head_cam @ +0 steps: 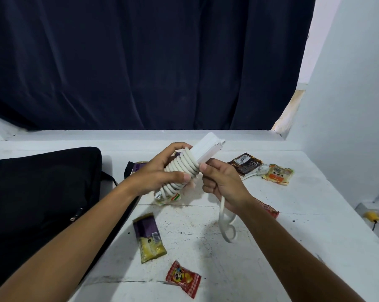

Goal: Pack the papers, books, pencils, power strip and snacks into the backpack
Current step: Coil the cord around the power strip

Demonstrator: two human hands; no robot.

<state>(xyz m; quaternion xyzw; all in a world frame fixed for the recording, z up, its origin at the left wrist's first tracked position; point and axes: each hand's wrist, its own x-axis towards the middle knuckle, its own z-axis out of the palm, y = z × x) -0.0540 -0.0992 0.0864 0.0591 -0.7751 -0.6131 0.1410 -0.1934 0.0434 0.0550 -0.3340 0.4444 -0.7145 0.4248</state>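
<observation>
A: Nearest, the red checked candy wrapper [183, 279] and the purple-and-yellow snack packet [149, 237] lie on the white painted table [271, 247], not packed.

B: And the hands?

A: The left hand [160, 173] grips the white plastic power strip [200, 156], held above the table, with its thick white cord [181, 173] coiled around it. The right hand [222, 182] pinches the loose cord.

B: The black fabric backpack [42, 192]?

A: It lies left, apparently closed. Papers, books and pencils are not visible; much remains, he judges.
</observation>
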